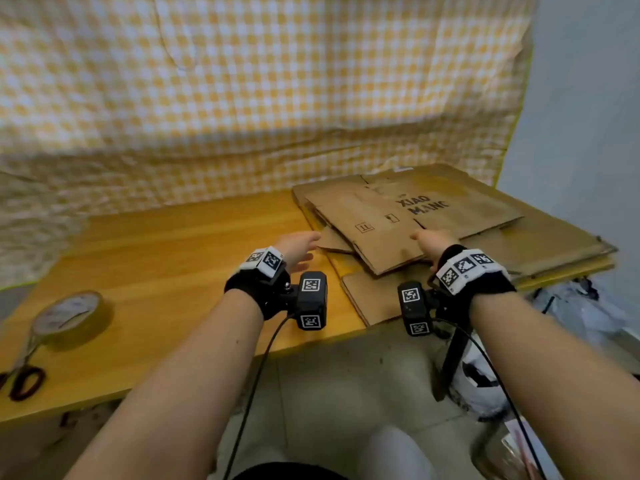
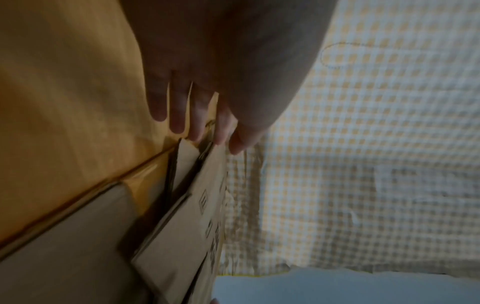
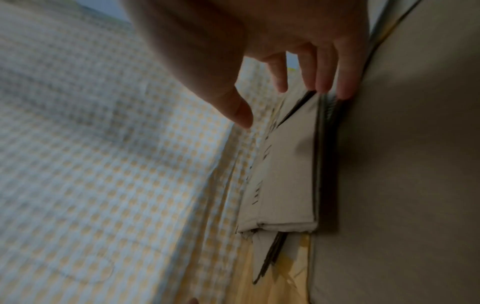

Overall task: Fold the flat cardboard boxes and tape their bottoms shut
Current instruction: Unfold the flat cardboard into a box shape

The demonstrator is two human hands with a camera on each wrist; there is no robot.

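A stack of flat cardboard boxes (image 1: 554, 244) lies on the right end of the wooden table (image 1: 180, 258). The top flat box (image 1: 398, 223), printed "XIAO MANG", lies askew on the stack. My left hand (image 1: 299, 245) reaches to its near left corner with straight fingers. In the left wrist view the fingertips (image 2: 197, 131) touch the edge of that box (image 2: 187, 226). My right hand (image 1: 431, 240) is at the box's near right edge. In the right wrist view its fingers (image 3: 324, 82) are straight against the edge of the box (image 3: 288, 174), with the thumb spread apart.
A roll of clear tape (image 1: 71, 315) and scissors (image 1: 24, 379) lie at the table's near left. A yellow checked cloth (image 1: 242, 98) hangs behind the table. A white bag (image 1: 481, 386) and clutter sit on the floor at the right.
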